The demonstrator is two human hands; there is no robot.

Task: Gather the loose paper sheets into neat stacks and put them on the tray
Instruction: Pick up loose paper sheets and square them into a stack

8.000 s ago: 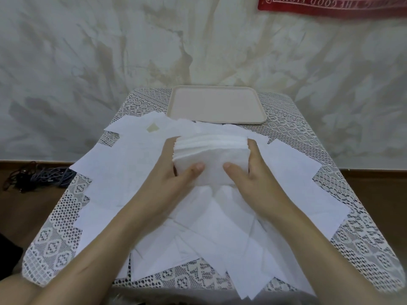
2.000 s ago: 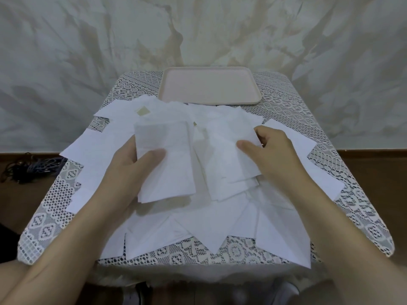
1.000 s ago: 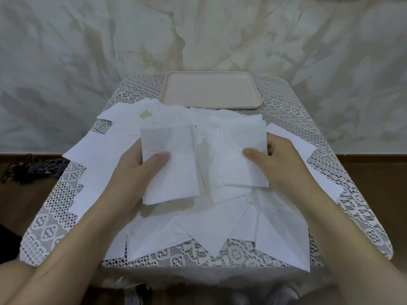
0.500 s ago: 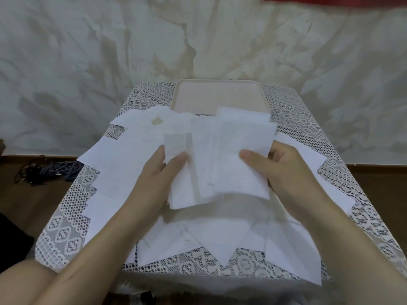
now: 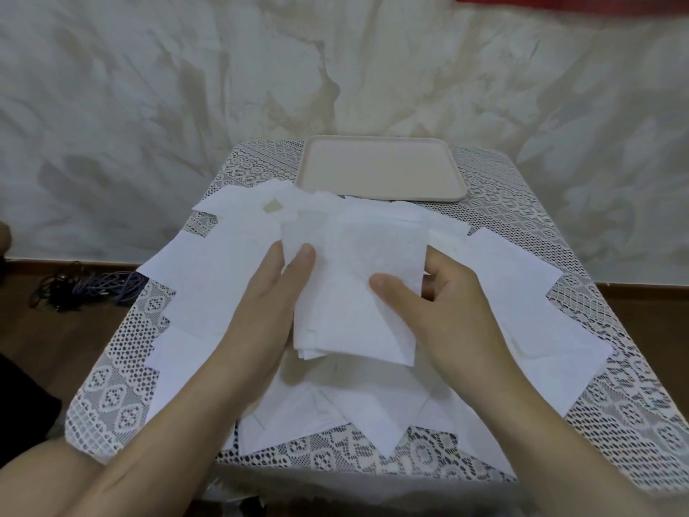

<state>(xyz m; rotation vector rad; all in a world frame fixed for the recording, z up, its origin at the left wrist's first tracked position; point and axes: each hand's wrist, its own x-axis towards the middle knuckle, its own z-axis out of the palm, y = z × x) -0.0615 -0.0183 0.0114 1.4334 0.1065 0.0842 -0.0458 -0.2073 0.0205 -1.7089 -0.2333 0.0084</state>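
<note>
The cropped red banner cannot be read. A paper stack is gripped by the left hand and right hand, thumbs laid on top

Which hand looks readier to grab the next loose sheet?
Likely the right hand: it pinches the paper stack beside loose sheets, while the left hand grips and supports it.
</note>
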